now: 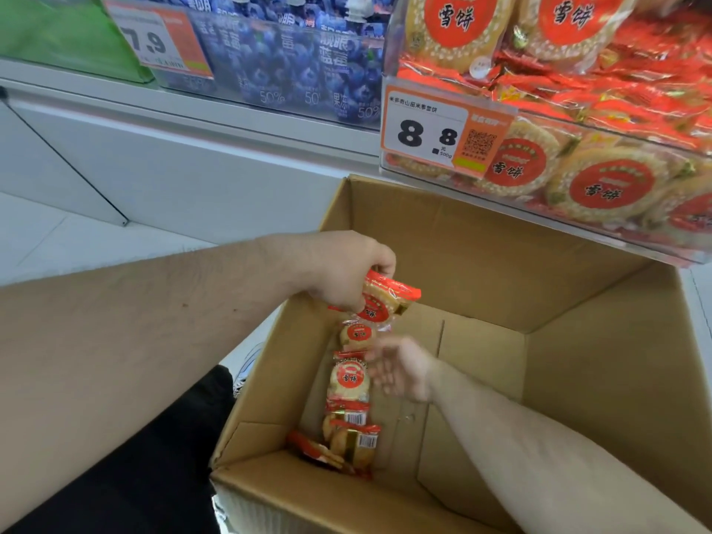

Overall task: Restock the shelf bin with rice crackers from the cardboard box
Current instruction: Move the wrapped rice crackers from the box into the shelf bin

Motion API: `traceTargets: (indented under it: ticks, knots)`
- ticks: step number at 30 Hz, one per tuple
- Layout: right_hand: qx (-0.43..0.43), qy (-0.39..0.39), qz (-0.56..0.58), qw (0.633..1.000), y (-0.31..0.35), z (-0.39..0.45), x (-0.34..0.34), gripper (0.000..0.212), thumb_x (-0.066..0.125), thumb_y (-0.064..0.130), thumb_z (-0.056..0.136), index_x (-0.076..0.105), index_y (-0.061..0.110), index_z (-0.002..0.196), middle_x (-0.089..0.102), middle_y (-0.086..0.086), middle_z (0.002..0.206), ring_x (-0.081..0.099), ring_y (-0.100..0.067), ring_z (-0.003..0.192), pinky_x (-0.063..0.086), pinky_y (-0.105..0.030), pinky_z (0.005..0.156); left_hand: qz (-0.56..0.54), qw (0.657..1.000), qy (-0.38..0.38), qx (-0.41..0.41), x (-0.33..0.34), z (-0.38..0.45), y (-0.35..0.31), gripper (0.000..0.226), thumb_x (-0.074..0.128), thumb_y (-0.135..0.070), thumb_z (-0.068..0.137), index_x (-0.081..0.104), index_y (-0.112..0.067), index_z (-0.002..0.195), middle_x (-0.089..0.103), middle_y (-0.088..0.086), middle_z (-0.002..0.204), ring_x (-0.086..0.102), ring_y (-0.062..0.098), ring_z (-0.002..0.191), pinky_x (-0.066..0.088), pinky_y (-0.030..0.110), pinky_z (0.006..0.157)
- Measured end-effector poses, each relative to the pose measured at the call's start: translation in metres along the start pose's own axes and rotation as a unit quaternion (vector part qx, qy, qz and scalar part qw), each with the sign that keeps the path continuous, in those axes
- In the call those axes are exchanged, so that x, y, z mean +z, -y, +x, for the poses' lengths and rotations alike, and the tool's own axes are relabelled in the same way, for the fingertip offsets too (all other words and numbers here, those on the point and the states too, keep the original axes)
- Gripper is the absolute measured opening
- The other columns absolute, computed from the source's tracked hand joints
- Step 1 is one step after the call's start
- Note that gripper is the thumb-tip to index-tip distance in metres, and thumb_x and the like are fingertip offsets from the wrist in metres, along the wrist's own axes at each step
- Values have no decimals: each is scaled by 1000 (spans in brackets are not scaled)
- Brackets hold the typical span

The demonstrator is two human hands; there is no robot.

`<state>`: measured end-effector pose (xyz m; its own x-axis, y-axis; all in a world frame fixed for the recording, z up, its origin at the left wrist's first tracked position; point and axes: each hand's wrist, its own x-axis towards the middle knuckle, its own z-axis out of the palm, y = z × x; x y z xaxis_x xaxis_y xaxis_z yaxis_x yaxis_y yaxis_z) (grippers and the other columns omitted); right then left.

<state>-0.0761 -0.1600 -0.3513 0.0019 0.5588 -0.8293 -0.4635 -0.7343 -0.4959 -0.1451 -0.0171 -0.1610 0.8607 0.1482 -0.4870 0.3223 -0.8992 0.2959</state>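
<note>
An open cardboard box [481, 264] stands on the floor below the shelf. Several red-and-white rice cracker packets [348, 383] lie along its left inner wall. My left hand [343, 271] hovers over the box's left rim and grips a few cracker packets [385, 298] by their top ends. My right hand [400, 370] is down inside the box beside the packets, fingers spread and relaxed, holding nothing. The clear shelf bin [578, 225] at the upper right is heaped with the same rice crackers.
A price tag reading 8.8 [435, 133] hangs on the bin's front. To its left sits a bin of blue blueberry pouches [293, 59] with a 7.9 tag [154, 40]. White shelf panels and pale floor lie left of the box. My dark trouser leg [154, 456] is at bottom left.
</note>
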Motion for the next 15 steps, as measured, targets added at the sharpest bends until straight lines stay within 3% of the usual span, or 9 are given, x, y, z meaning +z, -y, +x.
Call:
traceTargets:
  ticks: [1, 2, 4, 7, 11, 13, 15]
  knots:
    - [40, -45, -160, 985, -12, 2, 6, 28, 61, 36, 82, 62, 14, 99, 62, -6, 90, 59, -17, 79, 46, -33, 77, -4, 1000, 5, -7, -1, 0, 2, 36, 75, -15, 76, 46, -36, 81, 54, -14, 80, 56, 11, 78, 49, 32, 65]
    - [93, -48, -303, 947, -23, 3, 12, 35, 60, 36, 88, 60, 16, 116, 63, -8, 108, 61, -20, 96, 48, -35, 86, -11, 1000, 8, -10, -1, 0, 3, 35, 75, -16, 77, 47, -35, 85, 53, -15, 80, 54, 7, 75, 45, 28, 61]
    - [157, -17, -439, 885, -40, 4, 24, 48, 60, 35, 93, 49, 17, 136, 56, -10, 134, 57, -24, 117, 47, -33, 93, -22, 1000, 11, -13, -2, 1, 4, 34, 76, -18, 78, 49, -33, 94, 51, -16, 81, 50, 3, 72, 38, 23, 57]
    - [111, -28, -449, 886, -50, 8, 34, 42, 69, 26, 88, 55, 22, 127, 62, -5, 125, 64, -19, 101, 52, -26, 76, -38, 999, 10, -21, -5, 2, 5, 36, 76, -21, 80, 49, -32, 99, 50, -17, 84, 49, 2, 73, 37, 21, 57]
    - [31, -34, -530, 847, -40, 4, 32, 49, 68, 15, 89, 51, 19, 135, 58, -3, 132, 57, -21, 118, 46, -29, 95, -59, 998, 10, -33, -8, 4, 7, 36, 73, -14, 80, 48, -31, 101, 53, -13, 87, 53, 5, 75, 40, 21, 57]
    - [44, -42, -538, 840, -30, -2, 20, 43, 68, 18, 87, 56, 14, 127, 63, -7, 121, 63, -20, 102, 53, -27, 79, -84, 996, 11, -38, -11, 4, 9, 39, 72, -8, 79, 49, -30, 102, 55, -12, 89, 55, 7, 78, 43, 21, 58]
    - [46, -50, -562, 825, -16, -11, 2, 33, 69, 24, 83, 61, 12, 112, 70, -8, 104, 66, -18, 83, 48, -23, 58, -125, 991, 4, -46, -15, 2, 9, 42, 74, -5, 77, 51, -29, 103, 59, -8, 94, 58, 9, 84, 51, 25, 64]
